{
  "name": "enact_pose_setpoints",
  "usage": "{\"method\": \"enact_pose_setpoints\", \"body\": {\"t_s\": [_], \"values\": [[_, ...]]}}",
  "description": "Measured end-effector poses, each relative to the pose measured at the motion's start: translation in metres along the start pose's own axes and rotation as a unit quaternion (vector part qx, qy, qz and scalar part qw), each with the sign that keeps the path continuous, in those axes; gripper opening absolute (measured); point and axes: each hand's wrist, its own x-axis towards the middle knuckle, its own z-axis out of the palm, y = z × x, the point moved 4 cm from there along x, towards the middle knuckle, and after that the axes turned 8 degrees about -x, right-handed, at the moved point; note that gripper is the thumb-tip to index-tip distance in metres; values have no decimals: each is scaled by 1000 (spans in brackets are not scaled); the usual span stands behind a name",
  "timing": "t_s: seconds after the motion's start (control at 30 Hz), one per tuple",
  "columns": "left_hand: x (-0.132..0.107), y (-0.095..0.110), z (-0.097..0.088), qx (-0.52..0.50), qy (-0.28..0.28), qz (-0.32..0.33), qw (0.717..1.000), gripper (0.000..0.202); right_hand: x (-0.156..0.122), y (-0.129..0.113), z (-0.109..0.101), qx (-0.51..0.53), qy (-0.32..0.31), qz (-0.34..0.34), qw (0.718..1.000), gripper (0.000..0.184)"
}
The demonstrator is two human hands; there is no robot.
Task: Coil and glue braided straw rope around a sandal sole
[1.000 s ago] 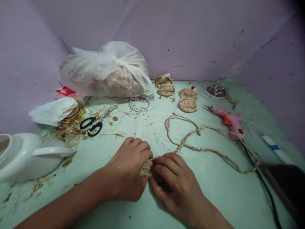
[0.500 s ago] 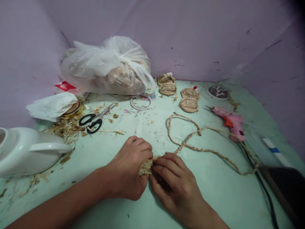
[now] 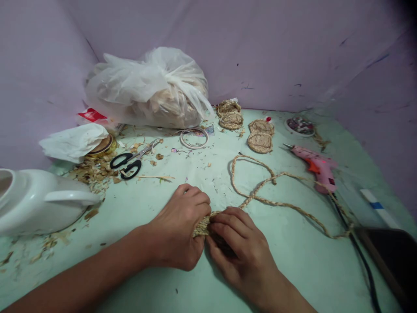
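Note:
Near the front of the table, my left hand (image 3: pixel 185 226) is closed on a small woven straw piece (image 3: pixel 202 226). Its fingers curl over the top and the thumb presses from below. My right hand (image 3: pixel 239 243) grips the other end of the same piece, fingers bent round it, so most of it is hidden. From beside my right fingers a braided straw cord (image 3: pixel 249 198) runs out to the right and loops across the table. Two flat pieces of coiled braid, one nearer (image 3: pixel 260 139) and one farther (image 3: pixel 230 117), lie at the back.
Scissors (image 3: pixel 132 165) lie left of centre, beside straw scraps and a white pitcher (image 3: pixel 48 200). A stuffed plastic bag (image 3: pixel 150 89) leans on the back wall. Right, a pink glue gun (image 3: pixel 317 165) trails a black cable; a dark flat object (image 3: pixel 391 256) fills the corner.
The view has shifted very slightly. Both hands keep their hold on the woven piece, with hardly any movement of the fingers.

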Motion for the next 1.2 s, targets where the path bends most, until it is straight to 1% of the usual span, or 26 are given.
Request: {"method": "enact_pose_setpoints", "body": {"t_s": [0.23, 0.53, 0.87, 1.1, 1.2], "values": [[-2, 2, 0, -14, 21, 3, 1000, 16, 0, -1, 0, 4, 9, 2, 1000, 16], [-3, -1, 2, -20, 30, 2, 999, 13, 1, -1, 0, 17, 18, 4, 1000, 15], [-3, -1, 2, -27, 44, 4, 999, 13, 1, -3, 1, 19, 12, 5, 1000, 15], [-1, -1, 1, -39, 73, 22, 996, 13, 0, -2, 3, 24, 11, 4, 1000, 14], [-1, -2, 1, -40, 73, 23, 996, 13, 0, -2, 4, 27, 10, 7, 1000, 13]]}}
